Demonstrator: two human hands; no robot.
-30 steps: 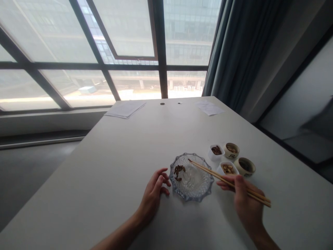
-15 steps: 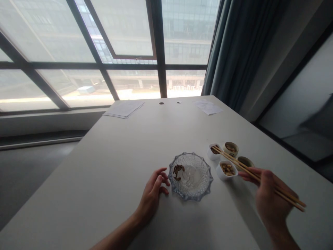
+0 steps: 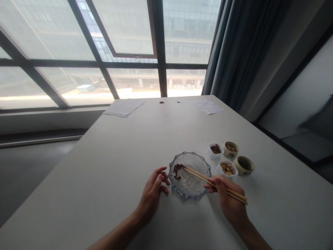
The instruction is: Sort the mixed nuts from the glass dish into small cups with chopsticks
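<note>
Head view. Glass plate, one, clear, scalloped rim; landmark for the entries below. Chopsticks, one pair, wooden; tips meet the dark brown pieces on the plate's left part, and whether a piece is pinched between them is too small to tell. Right hand, at the plate's right: closed around the chopsticks, shafts running from the hand leftward over the plate, rear ends jutting past it to the right; some fingers hidden beneath the palm. Left hand, just left of the plate: holding nothing visible, fingers loosely parted and bent, tips at the rim; contact cannot be told. Both forearms cut off by the lower border.

To the right of the plate and beyond the right hand, a cluster of four: white container with dark reddish-brown pieces, nearest the plate's far right rim; second white container, with tan pieces; cream bowl, marked with a dark character, pale brown contents; darker-mouthed bowl, contents hard to make out.

Support: white desk, near edge out of frame. Far beyond the plate: paper stack, left; loose paper, right, print illegible.
</note>
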